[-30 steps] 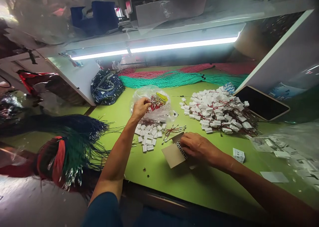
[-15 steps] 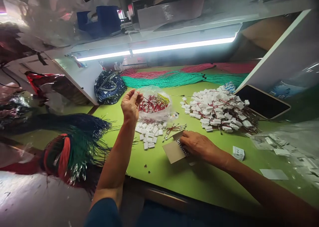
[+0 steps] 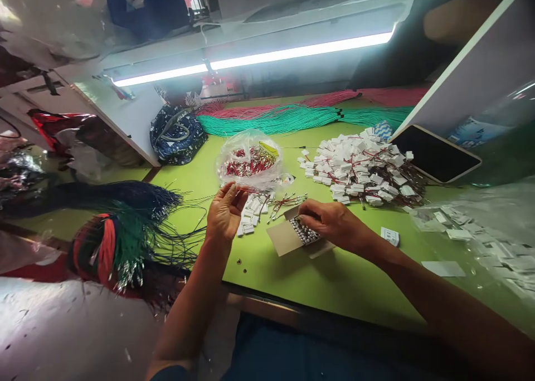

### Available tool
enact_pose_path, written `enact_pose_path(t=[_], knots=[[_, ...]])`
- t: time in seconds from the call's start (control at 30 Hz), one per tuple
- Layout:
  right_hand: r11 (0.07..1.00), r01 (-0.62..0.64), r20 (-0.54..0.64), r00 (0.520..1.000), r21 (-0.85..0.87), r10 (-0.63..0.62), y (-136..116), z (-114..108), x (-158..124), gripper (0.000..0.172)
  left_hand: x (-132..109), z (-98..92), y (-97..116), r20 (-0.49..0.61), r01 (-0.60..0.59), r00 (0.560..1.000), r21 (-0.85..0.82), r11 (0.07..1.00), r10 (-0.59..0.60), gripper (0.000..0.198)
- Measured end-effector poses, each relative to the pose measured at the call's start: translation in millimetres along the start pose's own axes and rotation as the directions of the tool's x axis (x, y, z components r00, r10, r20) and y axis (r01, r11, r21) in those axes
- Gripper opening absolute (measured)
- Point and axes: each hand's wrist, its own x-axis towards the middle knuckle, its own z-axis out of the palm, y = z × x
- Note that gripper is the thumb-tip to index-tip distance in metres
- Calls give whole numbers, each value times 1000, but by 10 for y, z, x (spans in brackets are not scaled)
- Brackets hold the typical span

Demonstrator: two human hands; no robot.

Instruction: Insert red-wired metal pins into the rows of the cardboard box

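My left hand [image 3: 225, 211] is closed in a pinch on a short red wire [image 3: 251, 190], which sticks out to the right of the fingertips. Just beyond it sits a clear plastic bag [image 3: 224, 147] full of short red wires with metal ends. My right hand [image 3: 330, 219] is closed at the far side of an opened small cardboard box [image 3: 284, 239]; what its fingertips hold, if anything, is hidden. Rows of small silvery round parts [image 3: 307, 233] fill the box. Between the hands lie loose white connector housings [image 3: 253, 211] and several loose wires [image 3: 284, 207] with metal tips.
A large heap of white housings with red wires [image 3: 359, 164] lies at the right, beside a dark-screened tablet [image 3: 437, 154]. Long green wires [image 3: 271, 119] run along the back. Bundled dark wires [image 3: 134, 203] hang over the left edge. A bag of white parts [image 3: 480, 242] sits far right.
My left hand has come down and nearer from the bag, with the red wire pinched in it. My right hand has lifted slightly, exposing more of the round parts. The view has tilted down.
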Motion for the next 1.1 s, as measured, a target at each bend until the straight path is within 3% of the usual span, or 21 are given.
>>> enact_pose_path(t=[0.13, 0.23, 0.3, 0.37, 0.43, 0.47, 0.7, 0.83, 0.9, 1.1], knots=[[940, -79, -74, 991, 331, 109, -87, -43, -27, 11, -2, 3, -161, 1, -52, 999, -6, 999, 52, 16], [869, -132, -72, 980, 477, 188, -117, -53, -6, 9, 157, 22, -233, 29, -277, 961, 83, 957, 275, 18], [845, -151, -64, 975, 513, 214, -118, -52, 10, 8, 299, -8, -279, 111, -431, 902, 274, 860, 417, 17], [837, -163, -54, 973, 523, 223, -115, -50, 20, 8, 430, -73, -327, 207, -486, 871, 493, 721, 445, 16], [832, -171, -48, 972, 527, 230, -113, -48, 21, 8, 515, -144, -356, 226, -480, 870, 592, 647, 439, 14], [831, -170, -48, 972, 530, 229, -112, -46, 20, 8, 534, -170, -356, 206, -470, 874, 590, 656, 440, 14], [759, -163, -21, 974, 630, 226, -118, -25, 51, 12, 336, -49, -80, 119, -453, 891, 289, 843, 437, 25], [642, -109, -18, 982, 759, 189, -137, 7, 85, 19, 156, 43, -49, 51, -227, 974, 100, 969, 223, 31], [618, -80, -39, 984, 782, 176, -137, 38, 93, 21, 80, 55, -107, 15, -126, 992, 43, 991, 125, 32], [801, 155, -285, 958, 578, 20, -149, 154, 86, 11, -55, 74, -269, -12, -52, 999, -24, 998, 51, 34]])
